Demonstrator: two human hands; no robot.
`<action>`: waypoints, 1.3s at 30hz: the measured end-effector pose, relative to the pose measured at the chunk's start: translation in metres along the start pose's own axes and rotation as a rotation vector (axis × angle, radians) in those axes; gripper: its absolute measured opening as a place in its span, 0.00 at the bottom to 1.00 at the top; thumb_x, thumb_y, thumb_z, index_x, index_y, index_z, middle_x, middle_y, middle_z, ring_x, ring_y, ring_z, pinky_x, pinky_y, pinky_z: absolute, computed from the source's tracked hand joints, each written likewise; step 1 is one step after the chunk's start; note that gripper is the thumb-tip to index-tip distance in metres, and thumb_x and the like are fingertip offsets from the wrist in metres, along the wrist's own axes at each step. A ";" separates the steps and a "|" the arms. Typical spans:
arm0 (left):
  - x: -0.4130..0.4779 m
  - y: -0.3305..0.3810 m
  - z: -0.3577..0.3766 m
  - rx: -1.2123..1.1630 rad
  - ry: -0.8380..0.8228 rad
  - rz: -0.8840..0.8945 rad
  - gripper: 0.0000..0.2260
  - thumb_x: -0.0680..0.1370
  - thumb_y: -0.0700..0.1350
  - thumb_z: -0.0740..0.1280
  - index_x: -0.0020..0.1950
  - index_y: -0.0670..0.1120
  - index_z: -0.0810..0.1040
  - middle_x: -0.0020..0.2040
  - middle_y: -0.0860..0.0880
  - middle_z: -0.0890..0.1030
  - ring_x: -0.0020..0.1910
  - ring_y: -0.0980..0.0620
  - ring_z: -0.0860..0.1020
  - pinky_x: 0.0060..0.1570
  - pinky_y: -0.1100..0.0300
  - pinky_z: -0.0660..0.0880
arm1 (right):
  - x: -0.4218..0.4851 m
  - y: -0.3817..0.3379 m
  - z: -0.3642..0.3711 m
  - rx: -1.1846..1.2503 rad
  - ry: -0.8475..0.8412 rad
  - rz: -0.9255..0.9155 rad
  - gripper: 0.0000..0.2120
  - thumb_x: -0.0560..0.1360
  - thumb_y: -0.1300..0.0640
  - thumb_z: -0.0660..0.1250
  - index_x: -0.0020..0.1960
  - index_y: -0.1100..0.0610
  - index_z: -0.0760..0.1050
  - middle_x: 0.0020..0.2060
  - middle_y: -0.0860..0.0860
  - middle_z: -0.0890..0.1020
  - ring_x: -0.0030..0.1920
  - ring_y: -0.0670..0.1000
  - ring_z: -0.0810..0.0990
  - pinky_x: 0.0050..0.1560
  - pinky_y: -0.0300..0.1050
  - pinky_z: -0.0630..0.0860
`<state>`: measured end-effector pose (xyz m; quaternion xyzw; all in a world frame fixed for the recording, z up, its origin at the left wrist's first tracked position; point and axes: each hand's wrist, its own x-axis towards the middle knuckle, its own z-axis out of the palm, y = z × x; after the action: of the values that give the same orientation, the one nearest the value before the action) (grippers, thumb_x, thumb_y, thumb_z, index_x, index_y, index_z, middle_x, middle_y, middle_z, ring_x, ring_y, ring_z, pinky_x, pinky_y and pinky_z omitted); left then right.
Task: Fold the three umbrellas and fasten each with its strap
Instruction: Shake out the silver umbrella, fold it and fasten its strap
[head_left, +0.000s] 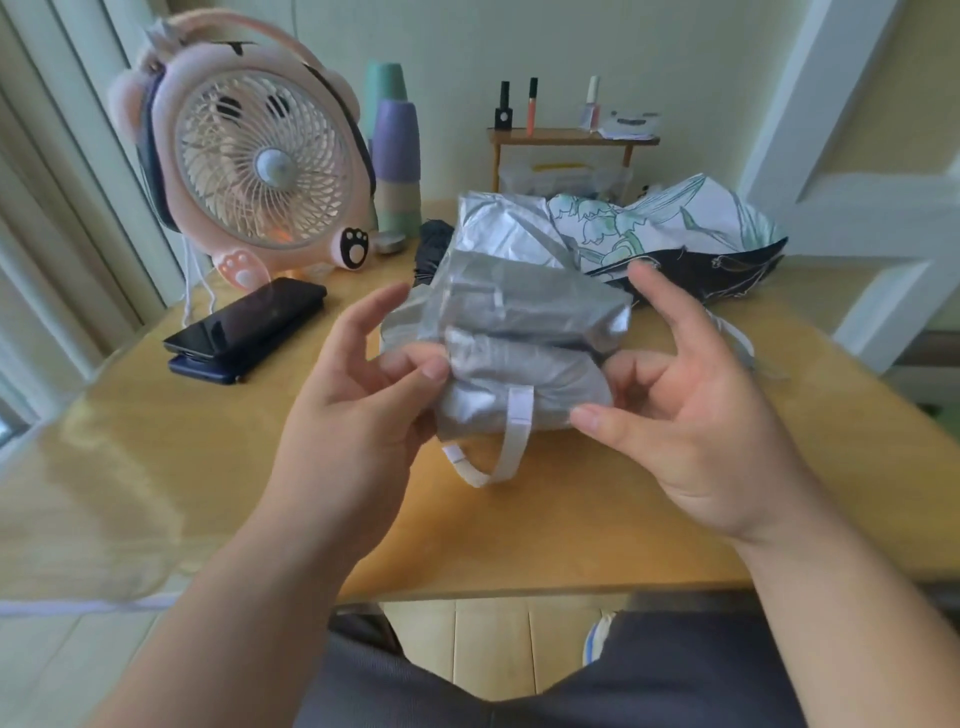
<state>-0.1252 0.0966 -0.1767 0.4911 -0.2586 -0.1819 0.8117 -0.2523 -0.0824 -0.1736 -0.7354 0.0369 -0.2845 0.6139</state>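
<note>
Head view of a wooden table (597, 525), with a silver umbrella (524, 317) held just above it between both hands, its canopy gathered into a crumpled, partly folded bundle. The left hand (358, 421) pinches the bundle's left edge: the thumb presses the front of the fabric, while the index finger is raised and spread clear of it. The right hand (696, 415) lies at the bundle's right end with its thumb tip touching the lower corner and the middle fingers curled toward the fabric; whether these actually clamp the bundle cannot be told. A white strap (519, 421) hangs unfastened from the bundle's underside, looping down toward the tabletop. Behind the bundle lie a floral-print umbrella (675, 223), spread loose, and a dark umbrella (434, 241), mostly hidden. At the left stand a pink desk fan (265, 166) and stacked cups (397, 150), with two stacked phones (244, 327) in front.
</note>
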 end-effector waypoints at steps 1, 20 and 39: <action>-0.004 0.000 -0.002 0.000 0.007 0.001 0.27 0.74 0.34 0.71 0.71 0.50 0.72 0.38 0.46 0.80 0.39 0.49 0.79 0.43 0.55 0.79 | -0.005 0.004 -0.002 0.011 0.014 0.002 0.46 0.68 0.65 0.77 0.78 0.44 0.60 0.37 0.55 0.80 0.43 0.52 0.80 0.54 0.49 0.76; -0.036 -0.007 0.017 0.141 -0.091 0.021 0.30 0.72 0.33 0.74 0.72 0.47 0.71 0.43 0.38 0.87 0.47 0.43 0.86 0.51 0.56 0.81 | -0.032 0.014 0.009 0.285 0.055 0.214 0.43 0.70 0.68 0.68 0.79 0.48 0.57 0.47 0.61 0.87 0.53 0.52 0.85 0.58 0.40 0.78; -0.054 -0.007 -0.001 0.257 -0.004 0.035 0.29 0.63 0.60 0.82 0.63 0.57 0.82 0.38 0.41 0.86 0.40 0.41 0.81 0.48 0.51 0.76 | -0.041 -0.001 0.001 0.328 0.110 0.314 0.33 0.66 0.68 0.71 0.69 0.53 0.72 0.33 0.53 0.84 0.31 0.43 0.80 0.31 0.29 0.71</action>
<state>-0.1685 0.1237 -0.1963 0.5861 -0.2898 -0.1339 0.7447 -0.2868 -0.0650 -0.1885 -0.5943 0.1377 -0.2274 0.7590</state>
